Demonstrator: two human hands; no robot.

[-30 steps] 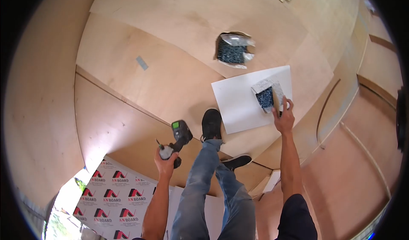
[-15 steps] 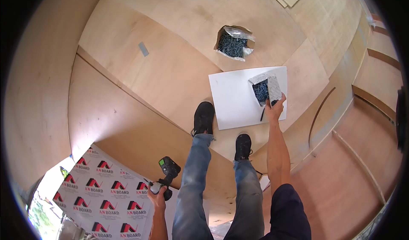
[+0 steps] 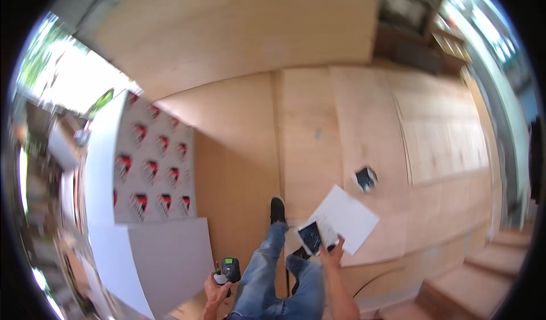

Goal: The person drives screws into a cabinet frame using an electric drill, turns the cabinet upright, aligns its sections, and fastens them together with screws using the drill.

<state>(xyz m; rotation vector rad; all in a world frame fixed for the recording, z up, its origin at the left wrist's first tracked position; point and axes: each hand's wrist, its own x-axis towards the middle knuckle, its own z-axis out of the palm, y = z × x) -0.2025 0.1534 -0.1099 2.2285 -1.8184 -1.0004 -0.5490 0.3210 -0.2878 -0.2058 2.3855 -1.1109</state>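
My left hand (image 3: 215, 289) is closed around a cordless drill (image 3: 230, 269) with a green-marked battery, low and left of my legs. My right hand (image 3: 332, 254) grips the edge of an open box of screws (image 3: 310, 237), whose dark contents show through the top. This box overlaps the near-left part of a white sheet (image 3: 354, 217) and partly hides my right shoe. Motion blur softens the fingers and the screws. Beyond the sheet, a second open box of screws (image 3: 365, 179) sits on the plywood floor.
Plywood panels (image 3: 310, 104) cover the floor, with a stack of lighter boards (image 3: 446, 132) at right. On the left are logo-printed boards (image 3: 153, 166) and a white board (image 3: 170, 263). Wooden steps (image 3: 455, 274) stand at lower right, and a thin curved strip (image 3: 378, 279) lies nearby.
My view has swung up and left, showing more of the room. The right hand's box of screws has moved from the middle of the white sheet toward my feet. The drill stays in my left hand.
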